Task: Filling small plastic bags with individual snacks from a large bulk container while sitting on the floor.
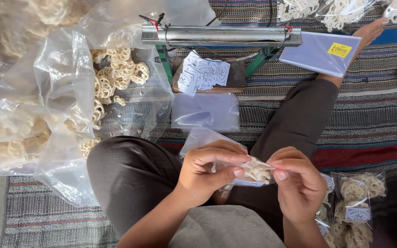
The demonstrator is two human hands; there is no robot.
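clear packet of crackers point(253, 172) sits half hidden, pinched by left hand point(207, 172) and right hand point(299, 186) grip alike.

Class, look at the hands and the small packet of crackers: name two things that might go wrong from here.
1. The left hand and right hand pinch the small packet by its edges; the brittle crackers inside might crack.
2. The big open bag of crackers lies slumped beside the knee; a nudge might spill some.

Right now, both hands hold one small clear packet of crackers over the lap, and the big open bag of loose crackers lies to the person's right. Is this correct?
Not quite. The left hand and right hand do hold the small clear packet over the lap, but the big open bag of loose crackers lies to the person's left, as the head view shows.
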